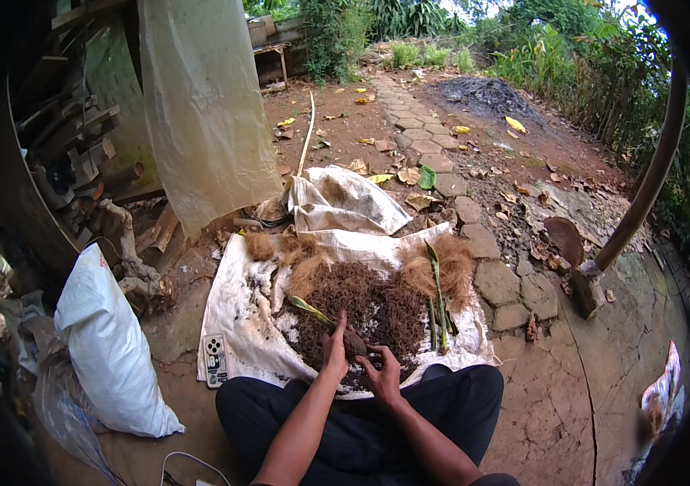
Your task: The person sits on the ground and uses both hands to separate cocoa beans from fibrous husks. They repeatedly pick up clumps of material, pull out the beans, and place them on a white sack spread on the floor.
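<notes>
My left hand grips a brown ball of root and growing medium, from which a green, yellow-edged leaf sticks out to the upper left. Touching the ball's right side are the fingertips of my right hand. Beneath both hands, dark fibrous growing medium lies heaped on a white woven sack. Loose brown fibre is bunched at the sack's right, with another clump at the upper left. Several long green leaf cuttings lie on the right side.
A phone-like object in a patterned case lies at the sack's left edge. Farther left stands a full white sack near gnarled wood. Another crumpled sack lies ahead. A long-handled tool stands at the right.
</notes>
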The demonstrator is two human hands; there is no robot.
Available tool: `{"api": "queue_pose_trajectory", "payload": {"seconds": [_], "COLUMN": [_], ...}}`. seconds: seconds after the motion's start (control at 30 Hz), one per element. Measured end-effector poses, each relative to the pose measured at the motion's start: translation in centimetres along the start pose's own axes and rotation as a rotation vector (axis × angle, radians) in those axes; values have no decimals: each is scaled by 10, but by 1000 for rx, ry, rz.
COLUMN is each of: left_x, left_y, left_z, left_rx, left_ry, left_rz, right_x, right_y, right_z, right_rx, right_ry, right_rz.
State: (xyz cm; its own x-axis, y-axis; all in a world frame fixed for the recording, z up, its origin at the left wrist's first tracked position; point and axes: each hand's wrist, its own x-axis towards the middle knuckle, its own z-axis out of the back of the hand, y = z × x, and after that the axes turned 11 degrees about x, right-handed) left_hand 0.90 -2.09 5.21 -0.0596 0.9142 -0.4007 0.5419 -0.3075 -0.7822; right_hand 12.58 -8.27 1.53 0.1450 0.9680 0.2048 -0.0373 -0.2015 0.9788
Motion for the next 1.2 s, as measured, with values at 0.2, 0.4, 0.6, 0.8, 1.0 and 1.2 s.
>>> {"api": "queue_pose_trajectory", "payload": {"seconds": [0.2,0.4,0.6,0.8,1.0,1.2], "left_x": [-1,3,3,10,12,11], "left_y": [-3,-9,-1,2,5,0], "left_z": [3,10,3,10,13,13], "left_rx": [-137,-80,-9,-35,32,151], "left_ry": [-59,25,-30,64,79,134], "left_rz": [65,81,13,-4,-57,-45], "right_x": [1,2,2,3,-1,0], "right_y": [-7,-10,-9,2,0,-20], "right_z": [1,0,6,8,7,6], "right_rx": [-182,157,235,109,107,277], "right_ry": [89,129,115,158,159,252], "right_rz": [219,2,-213,-94,-148,-283]}}
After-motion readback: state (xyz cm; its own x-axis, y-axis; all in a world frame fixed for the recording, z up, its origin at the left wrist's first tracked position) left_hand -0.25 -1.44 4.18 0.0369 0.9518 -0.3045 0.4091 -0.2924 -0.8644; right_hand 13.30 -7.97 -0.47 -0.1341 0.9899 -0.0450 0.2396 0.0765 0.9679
